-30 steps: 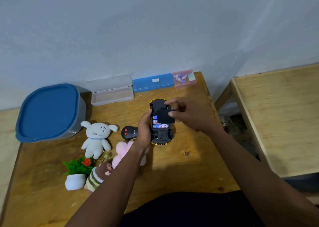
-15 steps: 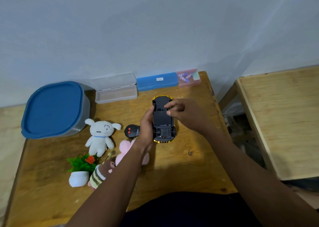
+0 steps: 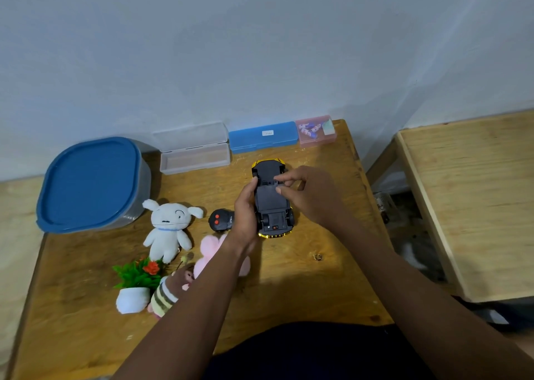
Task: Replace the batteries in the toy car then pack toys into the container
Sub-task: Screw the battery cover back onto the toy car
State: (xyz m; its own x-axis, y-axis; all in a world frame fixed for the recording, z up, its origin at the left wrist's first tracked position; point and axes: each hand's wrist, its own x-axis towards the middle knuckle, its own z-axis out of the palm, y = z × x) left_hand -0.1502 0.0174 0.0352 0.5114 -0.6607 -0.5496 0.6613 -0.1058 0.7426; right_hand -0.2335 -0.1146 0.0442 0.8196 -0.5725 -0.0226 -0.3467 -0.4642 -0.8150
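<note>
**Head view: car upside down, both hands on it**

Head camera looks down at the wooden table (image 3: 303, 278). The toy car (image 3: 274, 220) lies on its roof near the table's middle. Its black underside faces up and its yellow body shows at both ends.

My left hand (image 3: 245, 209) is curled around the car's left flank, with the thumb up near the front wheel. My right hand (image 3: 309, 197) comes in from the other side with its fingers bent. The thumb and forefinger tips pinch at the front edge of the battery cover (image 3: 268, 199), which lies flat over its bay.

The black remote control (image 3: 221, 220) sits just left of my left hand, its two red buttons facing up. Beyond it lies a white plush dog (image 3: 169, 229). A pink plush (image 3: 211, 249) lies partly under my left forearm.

Nearer to me stand a small artificial plant in a white pot (image 3: 135, 281) and a striped plush (image 3: 163, 297), touching each other.

The grey container (image 3: 138, 194) sits at the far left corner with its blue lid (image 3: 89, 183) on.

Three boxes stand along the wall. The first is an open clear box (image 3: 193, 154), the second a closed blue case (image 3: 263, 137). The third is a pink box (image 3: 316, 132) holding what look like batteries.

A second wooden table (image 3: 468, 200) stands to the right, apart from this one.
</note>
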